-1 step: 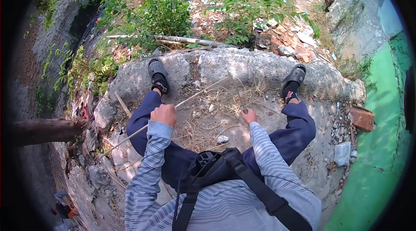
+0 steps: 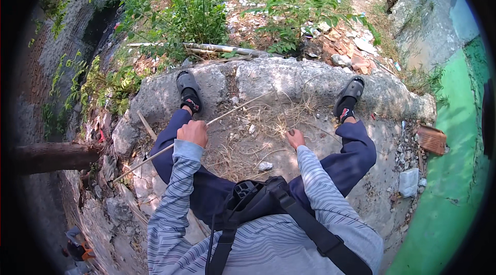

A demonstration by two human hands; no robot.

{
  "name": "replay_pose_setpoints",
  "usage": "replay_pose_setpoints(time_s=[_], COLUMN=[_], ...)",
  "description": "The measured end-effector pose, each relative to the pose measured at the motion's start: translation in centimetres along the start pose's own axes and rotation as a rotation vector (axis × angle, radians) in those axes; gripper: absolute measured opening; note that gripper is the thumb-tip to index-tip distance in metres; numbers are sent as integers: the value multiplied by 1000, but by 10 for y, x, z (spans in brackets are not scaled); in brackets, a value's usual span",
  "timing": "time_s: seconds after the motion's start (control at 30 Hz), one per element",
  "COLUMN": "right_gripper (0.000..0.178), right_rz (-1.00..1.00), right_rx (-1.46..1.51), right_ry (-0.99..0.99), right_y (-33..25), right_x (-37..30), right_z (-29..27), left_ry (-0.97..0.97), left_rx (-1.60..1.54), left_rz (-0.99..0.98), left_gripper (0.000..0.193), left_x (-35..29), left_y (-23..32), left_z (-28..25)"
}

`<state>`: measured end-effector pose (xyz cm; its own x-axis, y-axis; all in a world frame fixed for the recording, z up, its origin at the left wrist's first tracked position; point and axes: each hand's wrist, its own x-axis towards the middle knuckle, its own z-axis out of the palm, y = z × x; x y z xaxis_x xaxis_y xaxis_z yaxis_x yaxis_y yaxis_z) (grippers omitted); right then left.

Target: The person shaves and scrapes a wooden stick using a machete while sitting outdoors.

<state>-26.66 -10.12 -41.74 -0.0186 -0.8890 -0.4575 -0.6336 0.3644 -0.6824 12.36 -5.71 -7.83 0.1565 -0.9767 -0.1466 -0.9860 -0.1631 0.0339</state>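
Observation:
My left hand [image 2: 192, 133] is closed around a long, thin pale stick [image 2: 235, 110]. The stick slants from beyond my left thigh up to the far middle, between my feet. In my right hand [image 2: 295, 139] is a slim knife [image 2: 283, 115], pointing away from me, its far end close to the stick's far end. Whether the two touch there, I cannot tell. Pale curled shavings [image 2: 297, 112] lie on the ground under and around the knife.
My feet rest on a rough concrete ledge [image 2: 279, 76]. Green plants [image 2: 199, 22] and rubble stand beyond it. To the right are a brick [image 2: 432, 140], a pale block [image 2: 408, 182] and a green wall [image 2: 449, 171]. A brown trunk [image 2: 57, 156] juts in from the left.
My left hand has shifted slightly left and away from me, and the stick's near end has moved left with it. My right hand has hardly moved.

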Motion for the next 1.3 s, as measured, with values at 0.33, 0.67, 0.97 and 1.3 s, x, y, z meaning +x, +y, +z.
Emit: replay_pose_setpoints(time_s=[0.33,0.67,0.97,1.3], right_gripper=[67,76,74,75], right_rz=[-36,23,45,33], right_rx=[93,14,230,227], right_ry=[81,157,125,184], right_y=[-27,8,-22,-4], right_x=[14,26,21,31], right_z=[10,19,14,31], left_ry=[-41,2,-33,22], left_rx=[95,154,224,200], left_rz=[51,159,124,190], left_gripper=[16,13,15,13], left_x=[36,36,46,51], left_y=[-3,35,63,76], left_z=[-22,-39,-57,-55])
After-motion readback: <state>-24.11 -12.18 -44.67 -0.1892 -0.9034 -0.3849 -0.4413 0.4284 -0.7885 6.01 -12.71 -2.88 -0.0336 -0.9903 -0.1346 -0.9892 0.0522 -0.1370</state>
